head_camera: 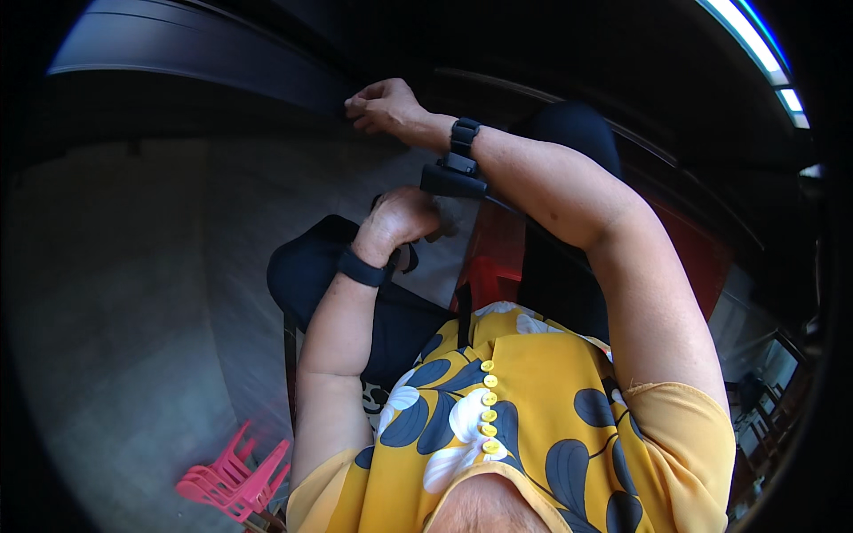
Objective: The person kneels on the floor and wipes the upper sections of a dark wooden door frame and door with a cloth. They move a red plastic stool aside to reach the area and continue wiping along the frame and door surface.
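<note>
My left hand (pixel 403 214), blurred and curled, is above the gap between my knees; whether it holds anything is unclear. A black band (pixel 360 266) circles that wrist. Farther forward, my right hand (pixel 385 108) has its thumb and fingertips drawn close together near the edge of a dark, smooth surface (pixel 220 56). Any small item between those fingertips is lost in the dark. On the right wrist are a black strap (pixel 464 135) and a black device (pixel 453 181) with a cable running back along the forearm.
Pink plastic furniture (pixel 233 476) stands on the grey floor (pixel 120 286) at lower left. A red plastic object (pixel 490 276) shows between my dark-trousered legs. Along the top and right lie dark structures with a thin rail (pixel 643 141). Bright light strips (pixel 750 40) show at upper right.
</note>
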`<state>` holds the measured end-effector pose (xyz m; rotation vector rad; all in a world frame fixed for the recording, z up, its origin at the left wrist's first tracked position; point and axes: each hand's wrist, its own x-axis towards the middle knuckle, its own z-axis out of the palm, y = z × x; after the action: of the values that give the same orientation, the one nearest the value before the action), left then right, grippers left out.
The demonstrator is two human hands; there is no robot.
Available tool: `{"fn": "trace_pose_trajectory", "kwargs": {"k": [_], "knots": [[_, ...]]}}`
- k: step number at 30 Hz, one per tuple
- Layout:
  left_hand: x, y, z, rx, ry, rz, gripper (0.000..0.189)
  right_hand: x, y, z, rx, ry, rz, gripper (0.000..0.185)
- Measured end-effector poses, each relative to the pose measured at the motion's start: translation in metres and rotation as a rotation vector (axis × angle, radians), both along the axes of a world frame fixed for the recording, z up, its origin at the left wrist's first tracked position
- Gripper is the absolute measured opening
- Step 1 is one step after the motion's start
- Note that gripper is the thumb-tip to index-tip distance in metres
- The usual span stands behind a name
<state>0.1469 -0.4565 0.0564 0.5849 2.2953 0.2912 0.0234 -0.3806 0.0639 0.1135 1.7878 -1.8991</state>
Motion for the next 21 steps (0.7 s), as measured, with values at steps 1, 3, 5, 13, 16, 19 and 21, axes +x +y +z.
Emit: {"fn": "trace_pose_trajectory", "kwargs": {"k": [1, 3, 5, 13, 16, 19, 21], "knots": [[0.002, 0.002, 0.004, 0.029, 0.032, 0.039, 0.026, 0.000, -0.001, -0.006, -0.110, 0.019, 0.012, 0.036], [0.006, 0.004, 0.010, 0.101, 0.130, 0.058, 0.025, 0.001, -0.001, -0.014, -0.194, -0.052, -0.013, 0.039], [0.010, 0.005, 0.011, 0.076, 0.169, 0.024, 0.024, 0.001, -0.001, -0.017, -0.223, -0.062, -0.021, 0.039], [0.009, 0.005, 0.008, 0.158, 0.215, 0.095, 0.017, 0.003, 0.000, -0.009, -0.253, -0.113, -0.063, 0.038], [0.014, 0.005, 0.004, 0.173, 0.271, 0.063, 0.011, 0.005, -0.001, -0.009, -0.252, -0.106, -0.070, 0.038], [0.016, 0.005, 0.002, 0.200, 0.271, 0.075, 0.011, 0.007, -0.002, -0.008, -0.253, -0.092, -0.102, 0.037], [0.015, 0.005, 0.002, 0.221, 0.295, 0.079, 0.010, 0.007, -0.003, -0.007, -0.240, -0.095, -0.100, 0.037]]}}
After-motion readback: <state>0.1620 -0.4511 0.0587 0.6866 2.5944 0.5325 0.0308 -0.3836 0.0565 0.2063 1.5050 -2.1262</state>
